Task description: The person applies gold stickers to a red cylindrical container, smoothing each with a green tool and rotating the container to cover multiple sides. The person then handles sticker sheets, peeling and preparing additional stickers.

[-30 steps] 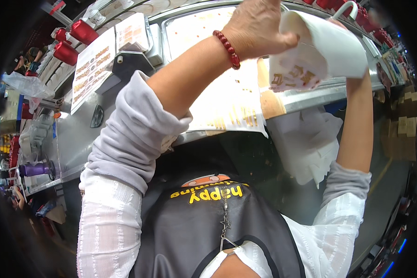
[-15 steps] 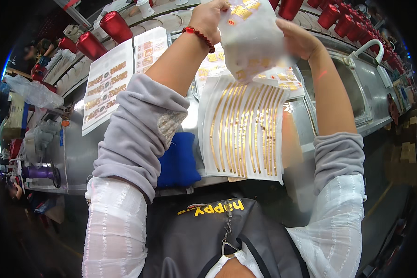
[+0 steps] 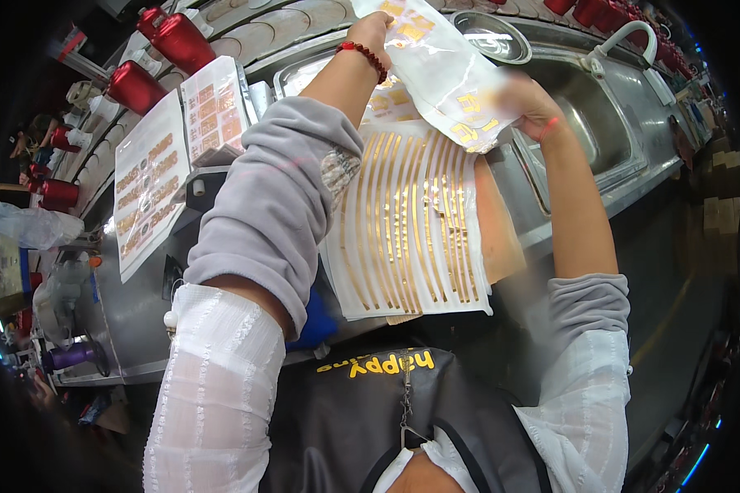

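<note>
My left hand [image 3: 372,37] is closed on the upper left edge of a white decal sheet [image 3: 446,78] with gold and yellow lettering. At its lower right edge, my right hand [image 3: 528,103] pinches the same sheet, its fingertips blurred. The sheet hangs slanted above a tray [image 3: 284,80], hiding part of what lies in it. Below, toward me, lies another white sheet with long gold stripes [image 3: 401,222], on top of a tan board [image 3: 495,220]. A blue cloth [image 3: 314,322] shows partly beneath my left sleeve.
Right of the sheets is a metal sink [image 3: 596,123] with a white curved faucet [image 3: 637,33]. A round metal dish [image 3: 493,37] stands behind the sheet. To the left are stacked printed decal sheets [image 3: 214,111] and red canisters [image 3: 136,86]. A metal counter [image 3: 140,304] runs along the left.
The decal sheet has turned and stretched out into a slant between my hands. My right hand has moved lower along it and grips its edge. The whole view has shifted slightly.
</note>
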Demonstrator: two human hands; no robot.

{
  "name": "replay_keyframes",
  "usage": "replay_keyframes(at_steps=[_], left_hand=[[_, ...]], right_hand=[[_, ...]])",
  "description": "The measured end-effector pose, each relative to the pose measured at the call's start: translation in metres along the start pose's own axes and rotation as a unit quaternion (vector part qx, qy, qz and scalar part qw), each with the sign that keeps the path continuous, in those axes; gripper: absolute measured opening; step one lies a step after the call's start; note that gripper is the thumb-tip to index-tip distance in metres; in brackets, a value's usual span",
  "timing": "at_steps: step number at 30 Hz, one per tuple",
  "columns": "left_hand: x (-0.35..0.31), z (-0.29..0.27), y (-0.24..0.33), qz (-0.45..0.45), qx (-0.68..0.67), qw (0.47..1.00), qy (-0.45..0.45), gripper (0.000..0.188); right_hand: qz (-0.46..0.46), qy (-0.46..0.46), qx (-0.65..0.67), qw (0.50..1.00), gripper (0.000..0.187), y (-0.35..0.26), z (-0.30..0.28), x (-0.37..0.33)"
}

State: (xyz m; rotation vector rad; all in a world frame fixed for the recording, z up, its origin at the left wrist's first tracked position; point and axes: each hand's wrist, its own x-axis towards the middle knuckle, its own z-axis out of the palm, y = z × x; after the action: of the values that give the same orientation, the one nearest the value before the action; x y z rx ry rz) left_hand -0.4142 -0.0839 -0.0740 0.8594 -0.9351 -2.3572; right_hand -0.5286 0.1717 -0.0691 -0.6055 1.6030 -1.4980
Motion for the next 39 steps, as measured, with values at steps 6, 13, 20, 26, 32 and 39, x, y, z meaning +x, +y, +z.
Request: replay_keyframes(at_steps=[6,13,20,26,32,39], left_hand=[[0.027,-0.037,-0.001,-0.080,0.306,0.941,-0.121,0.045],[-0.139,-0.058,0.055,0.022,0.586,0.803,-0.106,0.042],[-0.296,-0.109,0.015,-0.046,0.657,0.752,-0.016,0.079],[-0.285,-0.139,-0.004,-0.091,0.473,0.876,0.015,0.059],[-0.271,-0.136,-0.023,-0.078,0.452,0.888,0.038,0.045],[-0.269,-0.128,-0.029,-0.062,0.460,0.885,0.041,0.050]], right_hand=[[-0.002,0.098,-0.209,0.973,0.035,0.015,0.008,0.005],[0.003,0.051,-0.435,0.899,0.029,0.019,0.026,-0.112],[-0.194,0.035,-0.518,0.832,0.032,0.070,0.069,-0.185],[-0.121,0.047,-0.560,0.818,0.036,0.075,0.094,-0.181],[-0.079,-0.001,-0.520,0.850,0.029,0.075,0.088,-0.163],[0.022,-0.090,-0.428,0.899,0.040,0.048,0.079,-0.154]])
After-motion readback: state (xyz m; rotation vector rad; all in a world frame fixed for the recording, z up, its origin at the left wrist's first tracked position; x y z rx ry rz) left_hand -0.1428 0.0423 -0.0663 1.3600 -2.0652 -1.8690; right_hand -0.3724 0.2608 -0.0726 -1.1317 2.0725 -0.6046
